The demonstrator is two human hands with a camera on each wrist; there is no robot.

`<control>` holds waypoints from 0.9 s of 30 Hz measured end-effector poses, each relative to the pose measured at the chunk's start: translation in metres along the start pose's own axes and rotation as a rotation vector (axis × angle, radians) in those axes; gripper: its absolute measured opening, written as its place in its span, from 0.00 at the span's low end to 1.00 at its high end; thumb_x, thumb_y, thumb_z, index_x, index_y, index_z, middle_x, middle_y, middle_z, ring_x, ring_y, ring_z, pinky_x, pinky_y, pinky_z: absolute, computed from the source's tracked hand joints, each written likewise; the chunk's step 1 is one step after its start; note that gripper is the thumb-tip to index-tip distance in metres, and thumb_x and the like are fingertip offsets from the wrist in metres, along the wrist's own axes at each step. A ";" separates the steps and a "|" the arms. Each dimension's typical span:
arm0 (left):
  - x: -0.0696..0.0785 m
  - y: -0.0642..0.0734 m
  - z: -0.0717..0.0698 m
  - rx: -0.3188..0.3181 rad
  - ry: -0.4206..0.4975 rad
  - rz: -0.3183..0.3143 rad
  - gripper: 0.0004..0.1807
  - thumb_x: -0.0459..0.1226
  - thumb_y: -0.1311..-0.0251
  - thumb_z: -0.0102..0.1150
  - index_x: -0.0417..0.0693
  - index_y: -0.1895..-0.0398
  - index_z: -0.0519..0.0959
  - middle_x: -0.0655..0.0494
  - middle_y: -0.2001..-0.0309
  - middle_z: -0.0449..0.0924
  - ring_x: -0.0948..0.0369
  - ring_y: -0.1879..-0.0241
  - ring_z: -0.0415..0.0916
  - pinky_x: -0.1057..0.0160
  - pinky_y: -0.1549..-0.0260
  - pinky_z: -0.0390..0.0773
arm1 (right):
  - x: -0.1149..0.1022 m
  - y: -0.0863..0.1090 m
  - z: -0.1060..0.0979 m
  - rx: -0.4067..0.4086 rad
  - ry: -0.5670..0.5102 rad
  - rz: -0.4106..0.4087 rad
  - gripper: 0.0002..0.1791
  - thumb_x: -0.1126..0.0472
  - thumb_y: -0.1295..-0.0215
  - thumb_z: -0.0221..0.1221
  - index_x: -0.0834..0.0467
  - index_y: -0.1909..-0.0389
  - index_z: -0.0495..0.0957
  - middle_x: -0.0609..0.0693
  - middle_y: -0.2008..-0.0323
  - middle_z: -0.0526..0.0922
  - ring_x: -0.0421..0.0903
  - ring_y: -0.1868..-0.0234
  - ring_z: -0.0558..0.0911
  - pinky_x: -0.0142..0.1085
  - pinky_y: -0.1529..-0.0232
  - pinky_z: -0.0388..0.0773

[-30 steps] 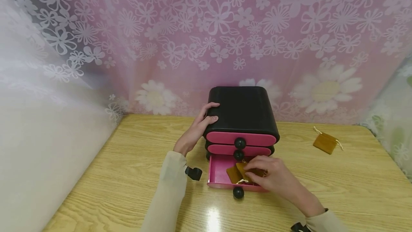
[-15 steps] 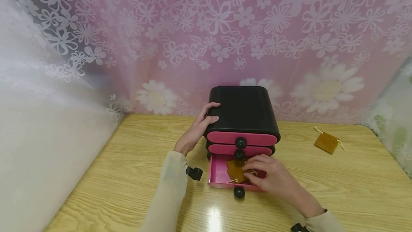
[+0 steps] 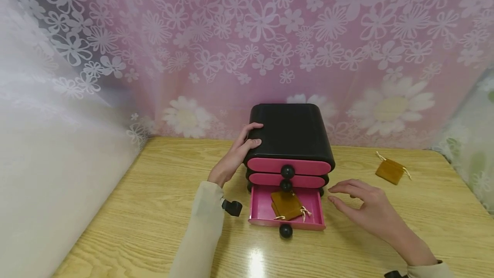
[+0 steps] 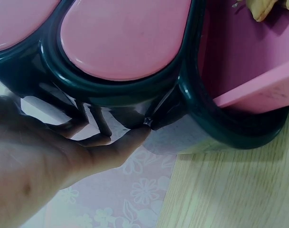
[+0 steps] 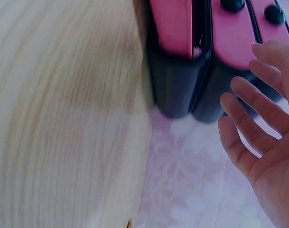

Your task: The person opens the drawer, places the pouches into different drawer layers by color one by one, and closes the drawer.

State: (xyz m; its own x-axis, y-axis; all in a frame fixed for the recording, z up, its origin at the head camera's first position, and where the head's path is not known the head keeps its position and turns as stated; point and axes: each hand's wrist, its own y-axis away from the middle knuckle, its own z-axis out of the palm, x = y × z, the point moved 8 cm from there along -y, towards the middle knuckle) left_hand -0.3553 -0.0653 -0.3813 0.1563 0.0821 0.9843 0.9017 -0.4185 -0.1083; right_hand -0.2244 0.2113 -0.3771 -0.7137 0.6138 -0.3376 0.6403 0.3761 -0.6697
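A black drawer unit [image 3: 291,132] with pink drawer fronts and round black knobs stands on the table. Its bottom drawer [image 3: 261,205] is pulled out. Inside lie overlapping brown drawstring pouches [image 3: 286,204] with cream cords; how many is hard to tell. My left hand [image 3: 233,158] rests against the unit's left side, fingertips on its upper edge; the left wrist view shows the fingers [image 4: 130,142] touching the black side wall. My right hand [image 3: 368,209] hovers right of the drawer, apart from it, fingers loosely bent and holding nothing.
Another brown drawstring pouch [image 3: 391,171] lies on the wood-grain table [image 3: 154,218] at the right. A pink flowered curtain [image 3: 247,55] hangs right behind the unit, with pale sheets at both sides. The drawer's knob [image 3: 286,231] juts toward the front.
My right hand has let go of a pouch in the drawer and moved right, out of the drawer. The pouches now lie stacked more closely together. My left hand has stayed put.
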 end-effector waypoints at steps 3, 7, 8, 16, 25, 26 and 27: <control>0.000 0.000 0.000 -0.003 0.003 -0.009 0.24 0.47 0.25 0.47 0.73 0.28 0.64 0.65 0.21 0.49 0.52 0.25 0.60 0.39 0.25 0.57 | 0.014 0.006 -0.015 0.025 0.050 0.043 0.26 0.73 0.64 0.78 0.46 0.62 0.88 0.40 0.63 0.88 0.24 0.61 0.81 0.19 0.64 0.76; 0.000 0.000 0.000 -0.003 -0.001 -0.024 0.24 0.47 0.25 0.46 0.73 0.28 0.64 0.62 0.21 0.50 0.51 0.26 0.63 0.39 0.26 0.58 | 0.031 0.014 -0.032 0.063 0.093 0.089 0.27 0.74 0.65 0.77 0.47 0.61 0.88 0.38 0.63 0.86 0.16 0.60 0.76 0.19 0.64 0.76; 0.000 0.000 0.000 -0.003 -0.005 -0.023 0.24 0.47 0.25 0.46 0.73 0.29 0.64 0.62 0.22 0.50 0.51 0.27 0.63 0.39 0.26 0.58 | 0.035 0.016 -0.036 0.073 0.106 0.101 0.27 0.74 0.64 0.77 0.47 0.61 0.88 0.35 0.62 0.86 0.15 0.59 0.75 0.19 0.65 0.75; 0.003 -0.001 0.000 -0.018 -0.043 -0.021 0.23 0.46 0.25 0.44 0.72 0.29 0.65 0.67 0.22 0.49 0.53 0.23 0.53 0.39 0.25 0.55 | 0.073 0.033 -0.061 0.148 0.155 0.222 0.25 0.70 0.58 0.76 0.51 0.55 0.89 0.17 0.53 0.75 0.09 0.53 0.69 0.15 0.64 0.72; 0.005 -0.003 0.001 -0.018 -0.068 -0.028 0.22 0.46 0.25 0.42 0.73 0.30 0.65 0.67 0.22 0.50 0.52 0.25 0.57 0.40 0.26 0.57 | 0.113 0.043 -0.075 0.113 0.151 0.428 0.23 0.62 0.45 0.74 0.61 0.46 0.84 0.28 0.49 0.79 0.08 0.55 0.64 0.11 0.67 0.68; 0.005 -0.003 0.000 -0.017 -0.071 -0.026 0.22 0.46 0.24 0.42 0.73 0.30 0.65 0.66 0.22 0.50 0.52 0.25 0.57 0.40 0.26 0.57 | 0.117 0.044 -0.076 0.092 0.159 0.453 0.24 0.60 0.43 0.73 0.61 0.45 0.84 0.36 0.49 0.82 0.07 0.55 0.62 0.11 0.68 0.68; 0.004 -0.004 0.000 -0.017 -0.073 -0.023 0.22 0.46 0.24 0.42 0.73 0.30 0.65 0.66 0.22 0.50 0.52 0.25 0.57 0.40 0.26 0.57 | 0.121 0.045 -0.076 0.072 0.164 0.473 0.25 0.58 0.41 0.72 0.61 0.43 0.83 0.45 0.48 0.84 0.07 0.55 0.61 0.12 0.69 0.68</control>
State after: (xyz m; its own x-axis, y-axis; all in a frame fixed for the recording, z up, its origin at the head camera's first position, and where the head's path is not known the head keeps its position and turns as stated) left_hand -0.3578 -0.0631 -0.3766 0.1654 0.1574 0.9736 0.8984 -0.4312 -0.0829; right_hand -0.2601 0.3552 -0.3972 -0.2929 0.8084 -0.5106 0.8575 -0.0142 -0.5144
